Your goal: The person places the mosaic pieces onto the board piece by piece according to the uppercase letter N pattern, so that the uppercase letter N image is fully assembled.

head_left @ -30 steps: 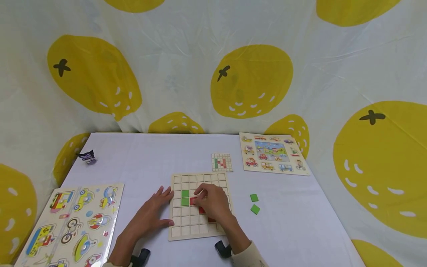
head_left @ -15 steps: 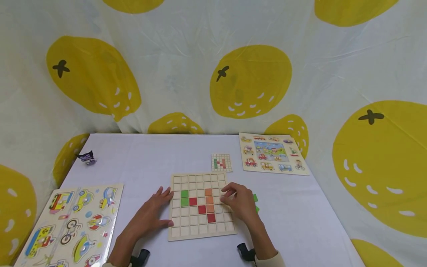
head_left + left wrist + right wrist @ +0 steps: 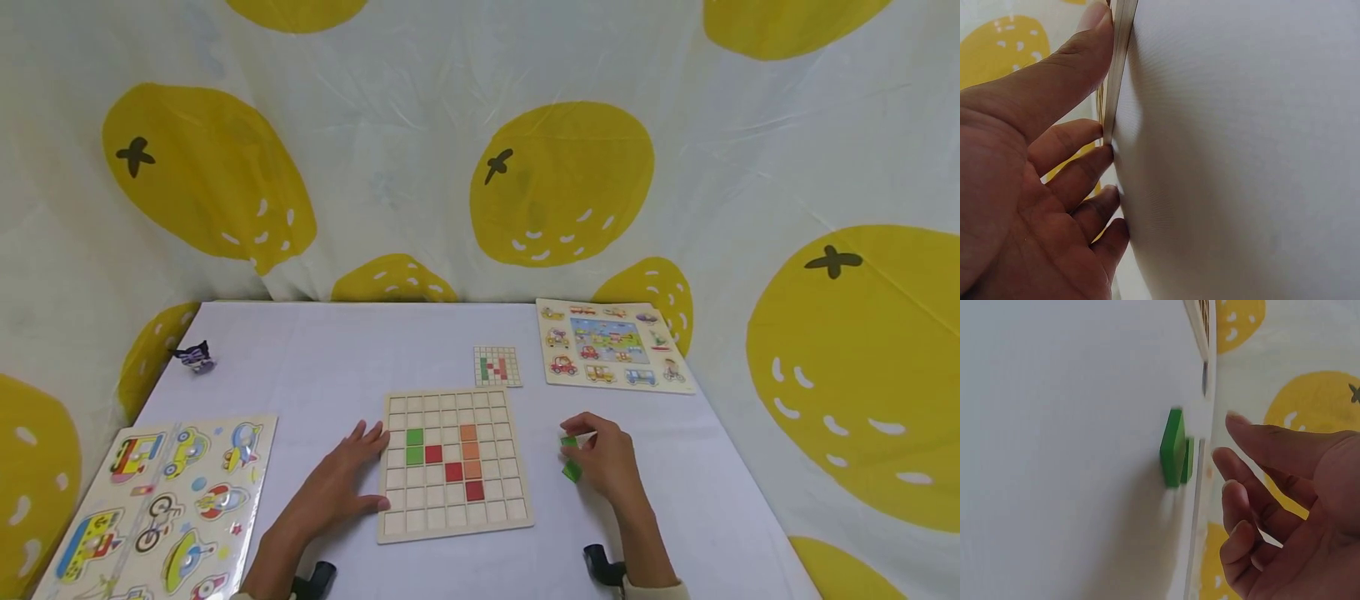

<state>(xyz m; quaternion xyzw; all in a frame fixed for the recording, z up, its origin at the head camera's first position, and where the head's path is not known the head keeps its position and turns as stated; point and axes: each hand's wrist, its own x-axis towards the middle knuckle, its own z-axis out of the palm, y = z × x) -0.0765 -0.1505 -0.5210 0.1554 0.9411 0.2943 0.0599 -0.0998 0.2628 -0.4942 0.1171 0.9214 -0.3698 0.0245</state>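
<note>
A square wooden grid board [image 3: 405, 500] lies on the white table, bearing two green tiles [image 3: 415, 446], three red tiles [image 3: 453, 472] and three orange tiles [image 3: 470, 451]. My left hand [image 3: 339, 477] rests at the board's left edge, fingers spread and straight; in the left wrist view the thumb touches the board's side [image 3: 1121, 44]. Over two loose green tiles right of the board hovers my right hand [image 3: 606, 458], holding nothing. In the right wrist view, the nearer green tile [image 3: 1173, 450] and farther green tile [image 3: 1189, 461] lie apart from the parted thumb and fingertips.
Behind the board lies a small pattern card [image 3: 497, 367] with a coloured grid. A vehicle picture puzzle [image 3: 558, 375] is at the back right, another puzzle board [image 3: 206, 454] at the front left. A small dark purple object [image 3: 198, 357] sits at the back left.
My right hand has left the red tile on the board and moved right to the loose green tiles, uncovering the orange and red tiles. My left hand stays in place.
</note>
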